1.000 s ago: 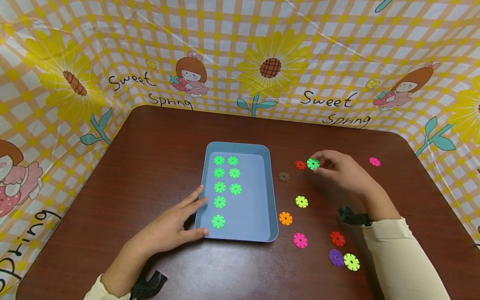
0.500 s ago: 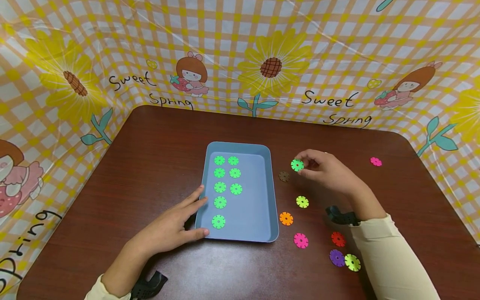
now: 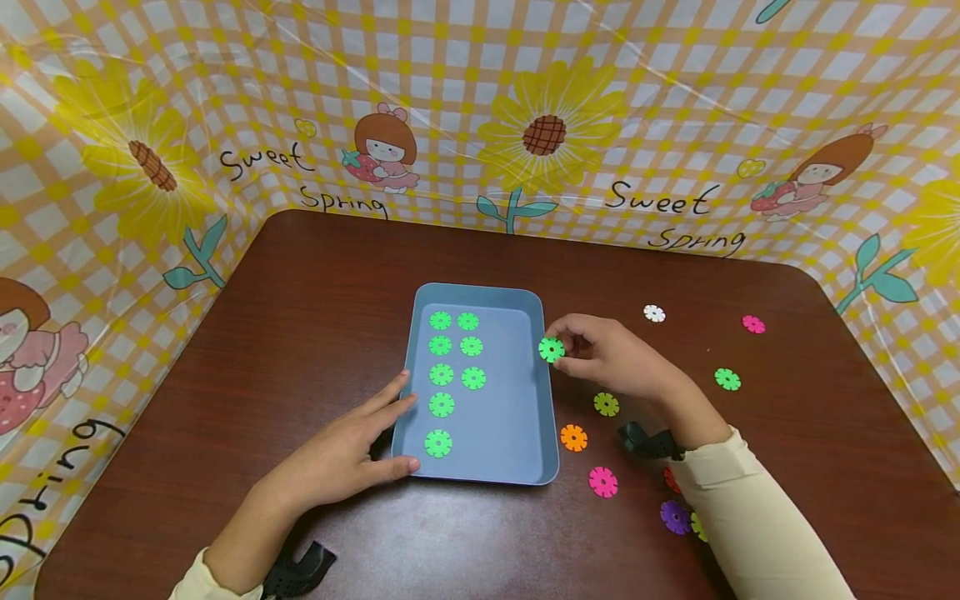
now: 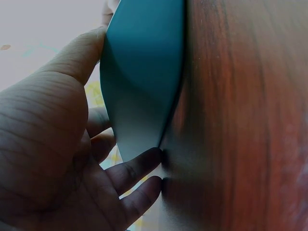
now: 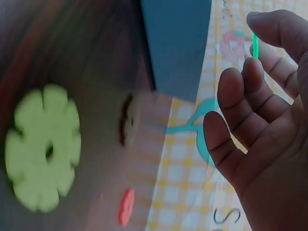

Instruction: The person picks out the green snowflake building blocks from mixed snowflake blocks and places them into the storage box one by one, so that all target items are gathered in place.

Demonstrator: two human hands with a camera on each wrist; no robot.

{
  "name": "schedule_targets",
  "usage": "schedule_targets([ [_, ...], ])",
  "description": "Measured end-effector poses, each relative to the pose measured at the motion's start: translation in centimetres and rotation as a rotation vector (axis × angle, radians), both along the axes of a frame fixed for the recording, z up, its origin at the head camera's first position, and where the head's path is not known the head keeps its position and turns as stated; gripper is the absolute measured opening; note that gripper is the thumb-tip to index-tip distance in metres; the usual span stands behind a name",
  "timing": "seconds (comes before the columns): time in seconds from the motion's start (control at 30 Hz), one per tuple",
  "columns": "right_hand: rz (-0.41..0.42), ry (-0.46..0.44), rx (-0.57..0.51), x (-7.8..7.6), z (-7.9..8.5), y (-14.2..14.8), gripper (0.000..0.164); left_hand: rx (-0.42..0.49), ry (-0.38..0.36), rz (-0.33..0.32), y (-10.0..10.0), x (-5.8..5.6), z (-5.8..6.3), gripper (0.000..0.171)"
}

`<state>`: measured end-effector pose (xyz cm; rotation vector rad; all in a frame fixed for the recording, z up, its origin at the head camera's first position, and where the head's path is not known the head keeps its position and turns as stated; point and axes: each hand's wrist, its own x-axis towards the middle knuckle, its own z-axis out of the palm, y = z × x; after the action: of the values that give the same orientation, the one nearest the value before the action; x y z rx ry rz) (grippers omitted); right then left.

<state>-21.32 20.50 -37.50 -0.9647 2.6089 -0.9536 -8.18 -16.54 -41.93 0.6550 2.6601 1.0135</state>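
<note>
My right hand point(image 3: 611, 354) pinches a green notched plastic disc point(image 3: 551, 349) between thumb and fingers, just over the right rim of the blue-grey tray point(image 3: 517, 392). In the right wrist view that disc point(image 5: 255, 45) shows edge-on at the fingertips. Several green discs point(image 3: 441, 375) lie flat in the tray, in two columns toward its left. My left hand point(image 3: 330, 454) rests at the tray's left side with fingers spread. From the left wrist view, the thumb of the left hand point(image 4: 48, 144) touches the tray's rim and two fingertips reach the table.
Loose discs lie right of the tray: yellow-green point(image 3: 606, 404), orange point(image 3: 573, 437), pink point(image 3: 603, 482), purple point(image 3: 675, 517), white point(image 3: 654, 313) and green point(image 3: 727, 379). My right sleeve partly covers a red one point(image 3: 671, 479). A patterned cloth point(image 3: 442, 158) stands behind the table.
The right hand has carried the green disc leftward from beside the red disc to the tray's right rim, uncovering white and green discs on the table. The left hand has stayed put.
</note>
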Motion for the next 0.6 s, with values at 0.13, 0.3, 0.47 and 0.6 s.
schedule_targets([
  [0.13, 0.063, 0.038, -0.018, 0.3, -0.2, -1.1, 0.028, 0.001, 0.001, 0.001, 0.0, 0.0, 0.0, 0.083],
  [0.3, 0.117, 0.072, -0.016, 0.6, -0.3, -2.1, 0.027, 0.003, 0.002, 0.001, 0.0, 0.0, 0.0, 0.082],
  [0.47, 0.145, 0.087, 0.001, 0.9, -0.3, -3.0, 0.027, 0.005, 0.001, 0.002, 0.0, 0.0, 0.0, 0.082],
  [0.6, 0.173, 0.101, -0.003, 1.2, -0.3, -3.7, 0.028, 0.005, -0.004, 0.004, 0.0, 0.1, 0.1, 0.082],
])
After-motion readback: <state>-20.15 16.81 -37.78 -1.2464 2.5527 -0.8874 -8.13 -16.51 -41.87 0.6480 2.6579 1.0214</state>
